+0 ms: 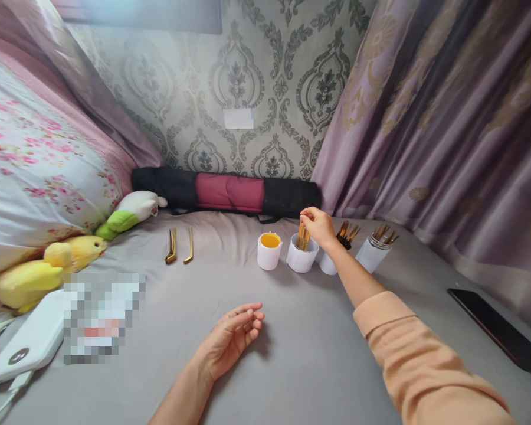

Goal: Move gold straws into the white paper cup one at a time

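My right hand (317, 226) is closed in a pinch at the tops of thin gold sticks (303, 239), which stand in a white-wrapped cup (301, 262). How many of them the fingers hold is hidden. My left hand (236, 335) rests palm inward over the grey sheet, empty, fingers loosely curled and apart. Left of the sticks' cup stands a white cup (269, 257) with a yellow-orange inside. Partly behind my right forearm is another white cup (329, 264) with dark and amber sticks (347, 233). A tilted white container (372, 255) holds brownish sticks (384, 234).
Gold bent rods (171, 247), like metal straws, lie left, beside a thinner group (189, 247). A black and maroon bag (230, 192) lies along the wall. Plush toys (48, 268), a white power bank (30, 339) and a blurred packet (104, 316) are left; a phone (498, 327) is right.
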`<state>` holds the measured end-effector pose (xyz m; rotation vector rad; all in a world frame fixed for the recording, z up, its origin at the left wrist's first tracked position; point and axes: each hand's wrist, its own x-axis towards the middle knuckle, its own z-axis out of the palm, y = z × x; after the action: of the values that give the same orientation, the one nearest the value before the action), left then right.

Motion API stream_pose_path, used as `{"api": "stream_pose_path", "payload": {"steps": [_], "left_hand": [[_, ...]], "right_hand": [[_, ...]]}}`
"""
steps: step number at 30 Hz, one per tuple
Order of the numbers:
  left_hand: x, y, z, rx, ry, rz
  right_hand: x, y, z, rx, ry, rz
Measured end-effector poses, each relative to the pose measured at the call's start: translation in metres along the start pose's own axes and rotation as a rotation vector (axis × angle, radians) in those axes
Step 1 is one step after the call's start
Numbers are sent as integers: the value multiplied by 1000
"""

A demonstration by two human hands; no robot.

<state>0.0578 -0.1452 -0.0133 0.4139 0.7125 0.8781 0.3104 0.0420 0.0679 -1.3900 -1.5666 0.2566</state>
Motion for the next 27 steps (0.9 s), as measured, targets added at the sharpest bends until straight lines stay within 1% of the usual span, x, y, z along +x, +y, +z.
{"api": "stream_pose_path", "payload": {"steps": [3,8,11,18,27], "left_hand": [[0,0,0,-2,-1,-1],[0,1,0,-2,-1,-3],[0,0,0,-1,1,-5],[0,0,0,-9,3,-8],[0,1,1,-13,9,-7]], "right_hand": [[1,0,-2,-57,4,-43],[1,2,-5,-227,35,-155],[1,2,-6,-261,20,-194],[-1,-1,-7,-292,-28,-191],[-2,-1,-8,-315,-9,-168]]}}
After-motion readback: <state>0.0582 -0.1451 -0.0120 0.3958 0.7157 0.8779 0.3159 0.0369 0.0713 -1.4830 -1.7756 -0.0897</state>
